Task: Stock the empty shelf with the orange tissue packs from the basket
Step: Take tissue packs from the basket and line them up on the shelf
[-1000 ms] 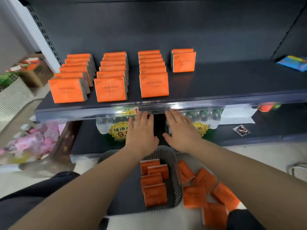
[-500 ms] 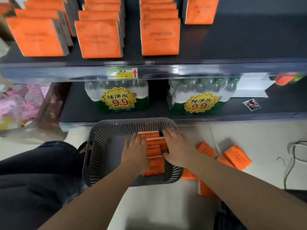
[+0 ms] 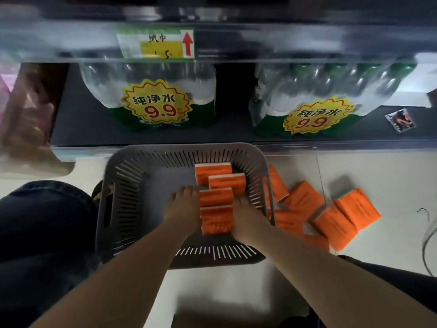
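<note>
Grips — left hand [image 3: 182, 209] and right hand [image 3: 247, 218] flat, unclenched | squeezing orange tissue packs [image 3: 216, 209] between them (inside basket [image 3: 179, 148])

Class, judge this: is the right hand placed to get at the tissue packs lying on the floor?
Probably not directly: the right hand is inside the basket against the stacked packs, and its wall stands before the floor packs.

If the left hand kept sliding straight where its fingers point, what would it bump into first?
Probably the far wall of the basket, past bare floor. The left hand points just beside the farthest pack, so it might graze that; depth is unclear.
</note>
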A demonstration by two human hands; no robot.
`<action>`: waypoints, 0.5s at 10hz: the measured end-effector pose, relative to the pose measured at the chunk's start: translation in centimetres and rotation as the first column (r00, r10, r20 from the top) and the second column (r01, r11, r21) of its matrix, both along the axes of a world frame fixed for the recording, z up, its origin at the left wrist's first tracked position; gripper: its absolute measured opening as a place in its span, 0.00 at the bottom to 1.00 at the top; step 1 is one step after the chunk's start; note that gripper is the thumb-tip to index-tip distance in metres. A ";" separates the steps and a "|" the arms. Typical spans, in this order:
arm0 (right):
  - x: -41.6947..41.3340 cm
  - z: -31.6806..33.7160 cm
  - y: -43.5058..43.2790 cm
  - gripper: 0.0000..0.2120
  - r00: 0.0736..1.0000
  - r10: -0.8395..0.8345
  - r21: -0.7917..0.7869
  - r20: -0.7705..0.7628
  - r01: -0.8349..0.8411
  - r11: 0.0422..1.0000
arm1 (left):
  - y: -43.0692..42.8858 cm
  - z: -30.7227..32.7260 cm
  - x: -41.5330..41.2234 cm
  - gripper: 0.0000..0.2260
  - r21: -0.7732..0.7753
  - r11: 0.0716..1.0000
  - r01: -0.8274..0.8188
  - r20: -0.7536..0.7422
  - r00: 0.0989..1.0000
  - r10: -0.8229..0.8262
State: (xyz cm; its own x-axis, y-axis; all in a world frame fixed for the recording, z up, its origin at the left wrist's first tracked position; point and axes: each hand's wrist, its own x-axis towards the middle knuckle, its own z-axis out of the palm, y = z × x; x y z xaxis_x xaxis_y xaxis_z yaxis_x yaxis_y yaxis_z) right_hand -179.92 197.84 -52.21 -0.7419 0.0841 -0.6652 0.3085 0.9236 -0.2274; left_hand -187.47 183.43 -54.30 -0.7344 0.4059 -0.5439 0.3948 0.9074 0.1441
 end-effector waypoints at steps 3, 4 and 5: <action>-1.9 -4.6 0.9 0.34 0.988 -0.051 -0.033 0.147 0.057 0.998 | 1.1 -4.2 -2.9 0.27 0.030 0.997 -0.072 0.192 0.979 0.065; -2.9 -5.1 1.2 0.23 0.989 -0.013 -0.047 0.149 0.020 0.999 | 1.3 -4.9 -3.6 0.24 -0.002 0.998 -0.058 0.251 0.966 0.057; -2.8 -5.9 1.2 0.18 0.963 -0.231 -0.112 0.141 0.247 0.963 | 1.2 -5.5 -3.6 0.17 0.023 0.993 -0.113 0.304 0.947 0.101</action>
State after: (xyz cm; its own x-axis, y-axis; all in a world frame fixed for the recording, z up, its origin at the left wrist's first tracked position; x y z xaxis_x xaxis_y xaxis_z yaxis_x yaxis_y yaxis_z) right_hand -182.75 199.07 -58.07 -0.6207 0.1574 -0.7681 0.5501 0.7854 -0.2836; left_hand -191.11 184.60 -59.77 -0.5789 0.3596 -0.7318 0.2285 0.9331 0.2778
